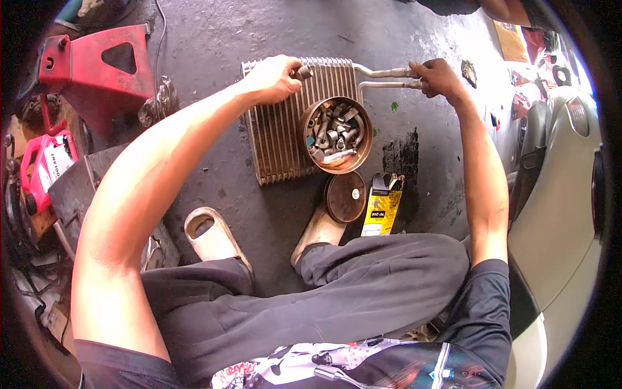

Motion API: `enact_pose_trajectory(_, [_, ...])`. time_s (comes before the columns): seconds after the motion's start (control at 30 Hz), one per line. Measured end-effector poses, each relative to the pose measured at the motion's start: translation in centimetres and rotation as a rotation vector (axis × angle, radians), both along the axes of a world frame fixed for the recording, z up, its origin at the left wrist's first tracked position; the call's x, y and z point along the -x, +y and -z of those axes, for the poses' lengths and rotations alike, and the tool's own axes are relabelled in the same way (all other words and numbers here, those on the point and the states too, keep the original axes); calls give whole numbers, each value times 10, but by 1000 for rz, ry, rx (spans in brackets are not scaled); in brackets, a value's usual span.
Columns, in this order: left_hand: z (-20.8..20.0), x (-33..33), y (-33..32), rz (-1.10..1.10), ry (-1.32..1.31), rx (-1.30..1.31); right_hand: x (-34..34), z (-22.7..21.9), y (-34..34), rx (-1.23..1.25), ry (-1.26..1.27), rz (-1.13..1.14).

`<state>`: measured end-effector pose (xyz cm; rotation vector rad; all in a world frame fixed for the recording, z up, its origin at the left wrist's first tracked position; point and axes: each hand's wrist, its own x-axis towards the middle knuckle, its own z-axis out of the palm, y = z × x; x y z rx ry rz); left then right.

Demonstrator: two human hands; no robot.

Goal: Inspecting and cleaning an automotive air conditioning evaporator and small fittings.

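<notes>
A finned metal evaporator core (pixel 275 142) lies on the dark floor, and two metal pipes (pixel 383 84) run out from its far right side. My right hand (pixel 442 81) is closed around the ends of those pipes. Over the far part of the core, my left hand (pixel 275 79) pinches a short, dark cylindrical metal fitting (pixel 302 73). Between my hands, a round tin (pixel 368 154) overlaps the core's right edge. Loose metal fittings (pixel 337 129) fill it. Its round rusty lid (pixel 345 196) leans against my light slip-on shoe (pixel 319 235).
A yellow and black package (pixel 383 207) lies near my right knee. To the left are a red metal stand (pixel 103 61) and a pink jug (pixel 52 165). A pale car panel (pixel 564 214) stands on the right. Part of another person (pixel 508 11) shows at the far edge.
</notes>
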<state>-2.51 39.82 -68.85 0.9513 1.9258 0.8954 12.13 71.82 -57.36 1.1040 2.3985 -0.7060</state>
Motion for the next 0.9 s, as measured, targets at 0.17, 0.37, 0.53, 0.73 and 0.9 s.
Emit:
enact_pose_trajectory(0.17, [0,1,-1,-2,-10,-16,2,-10,-11,6,-88,133])
enact_pose_trajectory(0.37, [2,3,0,19,28,-14,-8,-7,-15,-59,66,-4])
enact_pose_trajectory(0.53, [9,0,4,1,13,-65,-2,-5,8,-19,-109,22])
enact_pose_trajectory(0.73, [6,5,-4,3,4,-40,2,-11,-21,27,-89,111])
enact_pose_trajectory(0.9, [-1,2,3,12,7,-22,-4,-1,7,11,102,-101])
